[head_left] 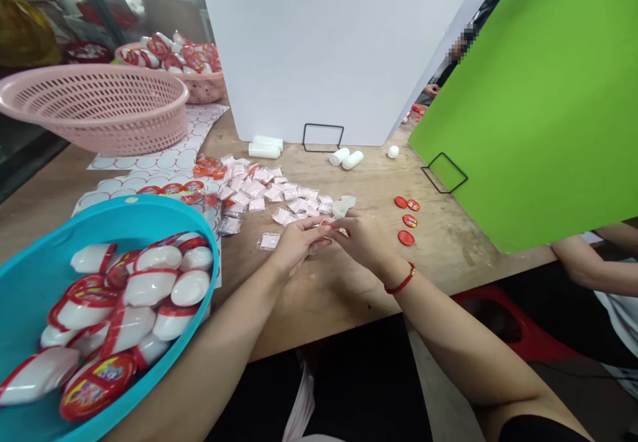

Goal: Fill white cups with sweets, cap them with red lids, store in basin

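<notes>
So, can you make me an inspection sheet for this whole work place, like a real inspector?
Surface: wooden table, with printed sheets at the left.
Job's things: a small piece between the fingers, mostly hidden; scattered pale packets; four round red pieces; white cylinders by the boards.
Clutter: blue basin holding red-and-white containers; pink basket behind it.
Hands: left hand and right hand meet, pinching the small piece.
Cables: a thin dark line near the red stool, maybe a cable.
Surroundings: white board, green board, another person's arm at right.

Table (438, 242) carries packets (254, 188), white cylinders (353, 160) and, seemingly, red lids (406, 238).
</notes>
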Demonstrator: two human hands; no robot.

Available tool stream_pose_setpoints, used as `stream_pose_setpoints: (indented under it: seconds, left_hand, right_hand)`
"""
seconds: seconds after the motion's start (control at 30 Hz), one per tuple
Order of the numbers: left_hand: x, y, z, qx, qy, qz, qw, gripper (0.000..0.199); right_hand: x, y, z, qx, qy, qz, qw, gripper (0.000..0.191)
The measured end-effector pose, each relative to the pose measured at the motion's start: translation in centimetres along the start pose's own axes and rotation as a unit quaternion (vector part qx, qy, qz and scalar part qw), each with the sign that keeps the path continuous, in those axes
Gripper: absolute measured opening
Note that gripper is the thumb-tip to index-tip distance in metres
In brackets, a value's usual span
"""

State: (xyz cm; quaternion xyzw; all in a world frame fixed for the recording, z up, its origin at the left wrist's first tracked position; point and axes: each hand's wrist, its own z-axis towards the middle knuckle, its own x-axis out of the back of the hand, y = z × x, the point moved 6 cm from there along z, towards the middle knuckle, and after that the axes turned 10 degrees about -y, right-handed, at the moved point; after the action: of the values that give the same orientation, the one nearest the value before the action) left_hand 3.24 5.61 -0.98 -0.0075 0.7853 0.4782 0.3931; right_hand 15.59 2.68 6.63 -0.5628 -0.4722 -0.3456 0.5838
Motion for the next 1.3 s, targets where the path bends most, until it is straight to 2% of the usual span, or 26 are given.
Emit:
stream_pose_setpoints:
  seconds: [0.1, 0.2, 0.3, 0.37, 0.4, 0.43, 0.47, 0.53, 0.57, 0.63, 0.67, 0.73, 0.77, 0.8, 0.83, 0.87, 0.93, 1.0, 1.1, 1.3]
  left_hand:
    - [0.1, 0.3, 0.0, -0.014, 0.018, -0.019, 1.0, 0.036]
    - [0.1, 0.6, 0.2, -0.026, 0.028, 0.004, 0.999, 0.038]
    - [0.5, 0.8, 0.3, -0.034, 0.045, 0.042, 0.998, 0.037]
    - [1.0, 0.9, 0.4, -0.041, 0.061, 0.055, 0.996, 0.038]
    - [1.2, 1.0, 0.5, -0.047, 0.07, 0.059, 0.995, 0.04]
    - [1.4, 1.1, 0.5, -0.053, 0.079, 0.061, 0.994, 0.041]
    - [1.6, 1.2, 0.5, -0.06, 0.086, 0.063, 0.993, 0.043]
    - [1.7, 1.4, 0.7, -0.069, 0.091, 0.063, 0.991, 0.046]
    - [1.7, 1.5, 0.7, -0.072, 0.092, 0.06, 0.991, 0.049]
    - [1.7, 1.6, 0.8, -0.079, 0.095, 0.055, 0.991, 0.055]
    - [1.7, 1.7, 0.8, -0.084, 0.098, 0.053, 0.99, 0.058]
    - [1.6, 1.9, 0.8, -0.099, 0.103, 0.053, 0.988, 0.063]
    - [1.5, 2.0, 0.8, -0.105, 0.1, 0.054, 0.988, 0.065]
    - [1.4, 2.1, 0.8, -0.112, 0.094, 0.053, 0.988, 0.066]
    - [1.3, 2.2, 0.8, -0.118, 0.085, 0.053, 0.988, 0.066]
    - [1.2, 2.3, 0.7, -0.122, 0.075, 0.055, 0.988, 0.066]
    - [1.2, 2.4, 0.7, -0.129, 0.064, 0.066, 0.987, 0.063]
    - [1.5, 2.5, 0.6, -0.132, 0.07, 0.078, 0.986, 0.06]
    - [2.1, 2.3, 0.7, -0.124, 0.076, 0.086, 0.986, 0.056]
    - [1.6, 1.9, 0.9, -0.099, 0.049, 0.111, 0.988, 0.048]
  right_hand:
    - [-0.4, -0.6, -1.0, 0.049, -0.019, 0.034, 0.998, 0.027]
    - [0.1, 1.4, -1.3, 0.046, -0.007, 0.139, 0.989, 0.029]
    - [2.0, 7.7, -1.1, -0.056, 0.057, 0.166, 0.983, 0.026]
    - [3.6, 13.5, -1.6, -0.167, 0.113, 0.14, 0.969, 0.024]
    - [4.2, 16.3, -2.1, -0.227, 0.123, 0.119, 0.959, 0.03]
    - [4.4, 19.2, -2.8, -0.312, 0.105, 0.079, 0.941, 0.036]
    - [4.5, 21.2, -3.2, -0.343, 0.093, 0.075, 0.932, 0.038]
    - [4.3, 23.7, -3.9, -0.371, 0.073, 0.073, 0.923, 0.036]
    - [4.2, 24.1, -3.9, -0.365, 0.071, 0.08, 0.925, 0.034]
    - [3.9, 22.9, -3.7, -0.345, 0.08, 0.086, 0.931, 0.032]
    - [3.8, 21.4, -3.3, -0.311, 0.099, 0.103, 0.94, 0.033]
    - [3.9, 16.4, -1.7, -0.167, 0.145, 0.167, 0.961, 0.033]
    - [4.0, 13.0, -0.9, -0.051, 0.163, 0.215, 0.962, 0.033]
    - [3.8, 9.5, 0.0, 0.066, 0.151, 0.24, 0.957, 0.032]
    - [3.3, 6.2, 0.8, 0.154, 0.12, 0.228, 0.954, 0.031]
    - [2.9, 3.6, 1.6, 0.209, 0.11, 0.219, 0.947, 0.031]
    - [2.0, 0.3, 3.0, 0.263, 0.095, 0.202, 0.939, 0.028]
    - [0.8, -1.1, 4.1, 0.302, 0.075, 0.183, 0.932, 0.03]
    - [-0.7, -1.2, 4.7, 0.356, 0.063, 0.157, 0.919, 0.039]
    - [-1.5, 1.0, 4.6, 0.33, 0.113, 0.195, 0.917, 0.03]
